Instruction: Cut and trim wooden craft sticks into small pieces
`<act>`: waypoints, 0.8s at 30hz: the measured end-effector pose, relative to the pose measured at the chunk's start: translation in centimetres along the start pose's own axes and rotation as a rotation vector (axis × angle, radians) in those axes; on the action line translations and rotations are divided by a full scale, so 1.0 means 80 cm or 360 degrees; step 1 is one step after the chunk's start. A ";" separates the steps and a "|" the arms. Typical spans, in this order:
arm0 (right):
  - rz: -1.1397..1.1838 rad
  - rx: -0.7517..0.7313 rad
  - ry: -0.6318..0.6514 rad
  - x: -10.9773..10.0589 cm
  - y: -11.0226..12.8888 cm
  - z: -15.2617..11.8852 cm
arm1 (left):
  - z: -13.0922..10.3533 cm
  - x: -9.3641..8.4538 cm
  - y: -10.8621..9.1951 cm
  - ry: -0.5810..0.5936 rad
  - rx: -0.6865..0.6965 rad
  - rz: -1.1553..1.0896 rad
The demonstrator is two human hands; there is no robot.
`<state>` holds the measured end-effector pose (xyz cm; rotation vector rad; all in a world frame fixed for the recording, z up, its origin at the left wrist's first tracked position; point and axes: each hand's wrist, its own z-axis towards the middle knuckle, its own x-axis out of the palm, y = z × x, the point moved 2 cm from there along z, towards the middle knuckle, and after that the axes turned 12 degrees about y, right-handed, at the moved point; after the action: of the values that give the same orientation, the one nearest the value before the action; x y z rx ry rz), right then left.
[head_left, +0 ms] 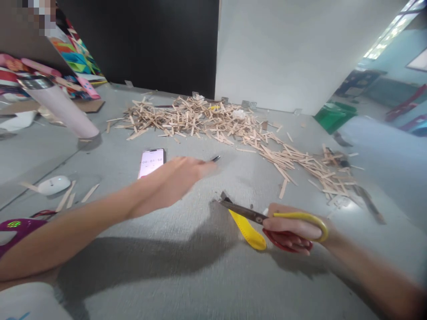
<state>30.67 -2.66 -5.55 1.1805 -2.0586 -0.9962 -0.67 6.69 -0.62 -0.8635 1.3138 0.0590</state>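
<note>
My right hand (pixel 293 227) grips scissors (pixel 245 211) with one yellow and one red handle loop. Their dark blades point left over the upper end of a yellow flat strip (pixel 247 229) with a rounded lower end, which lies on the grey table. A small dark piece (pixel 223 194) shows at the blade tips. Farther forward, my left hand (pixel 183 178) stretches across the table, its fingers blurred. Just beyond its fingertips shows the tip of a dark, pen-like thing (pixel 216 158); whether the fingers hold it cannot be made out.
A heap of thin wooden sticks (pixel 187 116) spreads along the back and right. A phone (pixel 152 161) with a running timer lies behind my left forearm. Left are a white mouse (pixel 54 185) and a pale bottle (pixel 63 106). A green bin (pixel 335 116) stands beyond the right edge.
</note>
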 end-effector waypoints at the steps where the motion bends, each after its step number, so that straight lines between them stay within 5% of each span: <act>1: -0.0071 0.0046 -0.0077 0.001 0.003 -0.001 | 0.003 -0.004 0.003 -0.0058 -0.0053 -0.0063; 8: -0.0867 0.0114 -0.1226 -0.002 0.012 0.010 | 0.010 -0.015 -0.017 0.0178 -0.0166 -0.0811; 15: -0.0900 0.0034 -0.1433 -0.001 -0.008 0.015 | 0.005 -0.010 -0.027 0.0073 -0.0165 -0.0656; 21: -0.1159 0.0180 -0.1655 0.013 0.010 0.008 | 0.003 -0.006 -0.030 0.0090 -0.0146 -0.0803; 24: -0.1092 0.0224 -0.1515 0.014 0.014 0.003 | 0.000 -0.005 -0.033 0.0159 -0.0128 -0.0991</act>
<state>29.43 -3.22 -4.62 1.7710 -2.4553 -2.0753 0.56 5.01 1.07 -1.3247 1.0888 -0.4269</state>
